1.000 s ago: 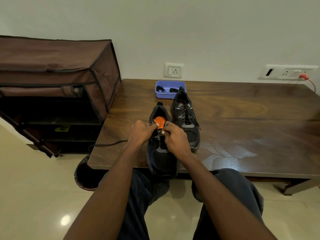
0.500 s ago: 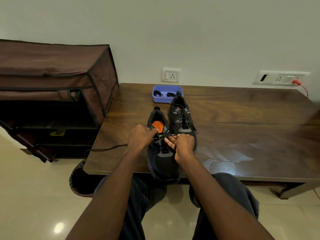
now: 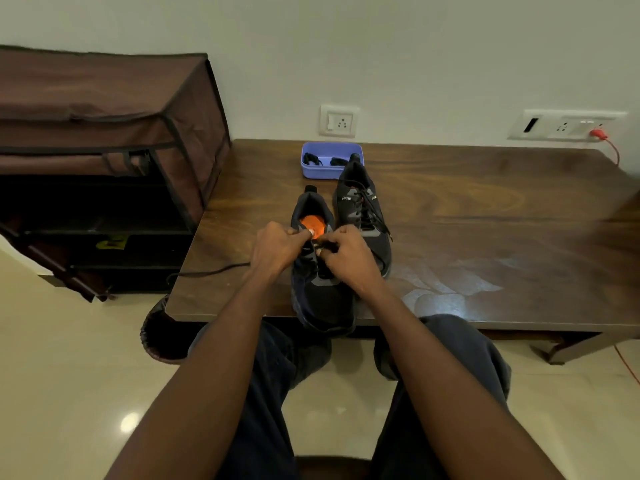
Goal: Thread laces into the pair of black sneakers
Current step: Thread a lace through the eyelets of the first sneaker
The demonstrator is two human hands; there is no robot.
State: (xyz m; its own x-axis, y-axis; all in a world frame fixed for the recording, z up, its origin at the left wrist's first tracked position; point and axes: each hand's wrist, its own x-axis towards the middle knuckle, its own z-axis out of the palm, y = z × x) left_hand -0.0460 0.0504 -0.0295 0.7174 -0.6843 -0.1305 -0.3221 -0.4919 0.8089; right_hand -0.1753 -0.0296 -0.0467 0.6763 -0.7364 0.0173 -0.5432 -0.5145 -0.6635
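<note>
Two black sneakers stand on the wooden table (image 3: pixel 485 216). The near sneaker (image 3: pixel 323 296) has an orange insole and its toe overhangs the table's front edge. My left hand (image 3: pixel 277 247) grips its left eyelet flap and my right hand (image 3: pixel 346 254) pinches the black lace (image 3: pixel 207 271) at the top eyelets. A loose end of this lace trails left across the table. The far sneaker (image 3: pixel 363 213) stands to the right, with a lace threaded through it.
A purple tray (image 3: pixel 330 164) with small black items sits at the table's back by the wall. A brown fabric shoe rack (image 3: pixel 104 150) stands left of the table. A dark bin (image 3: pixel 162 337) sits on the floor below the table's left corner. Wall sockets sit behind.
My right hand has moved up from the mid eyelets to the top of the tongue. Both hands now meet over the orange insole's front edge.
</note>
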